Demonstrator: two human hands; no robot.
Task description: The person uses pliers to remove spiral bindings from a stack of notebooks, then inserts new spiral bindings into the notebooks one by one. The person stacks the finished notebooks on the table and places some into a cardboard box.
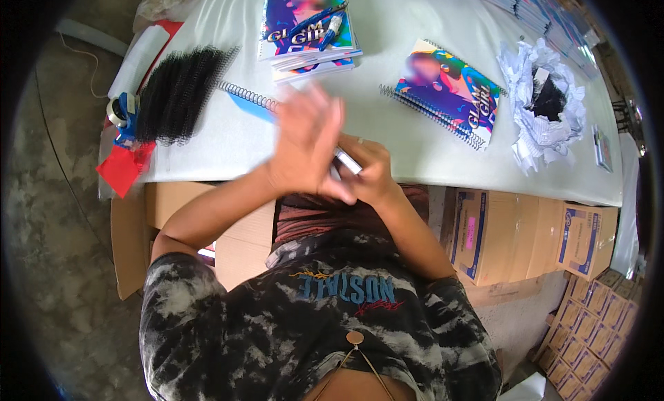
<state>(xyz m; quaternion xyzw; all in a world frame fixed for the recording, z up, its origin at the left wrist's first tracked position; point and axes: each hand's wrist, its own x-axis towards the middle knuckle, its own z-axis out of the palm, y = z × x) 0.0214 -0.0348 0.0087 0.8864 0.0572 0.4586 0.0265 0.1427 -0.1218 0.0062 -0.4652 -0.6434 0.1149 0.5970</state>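
Observation:
My left hand (301,145) is raised over the table's near edge, its fingers stretched out and smeared by motion. Close beside it, my right hand (373,171) is closed around a small pale, stick-shaped thing (348,161) whose kind I cannot make out. Partly hidden behind my left hand lies a notebook with a blue cover (252,109) and a metal spiral coil (242,93) sticking out past its edge. To the right lie colourful spiral notebooks (449,89), stacked and tilted.
Black spiral coils (183,93) lie at the left, by a blue tape dispenser (124,117). A notebook stack (304,34) with pens (332,31) on it stands at the back. Crumpled paper (519,134) surrounds a black bundle at the right. Cardboard boxes (515,235) stand below the table.

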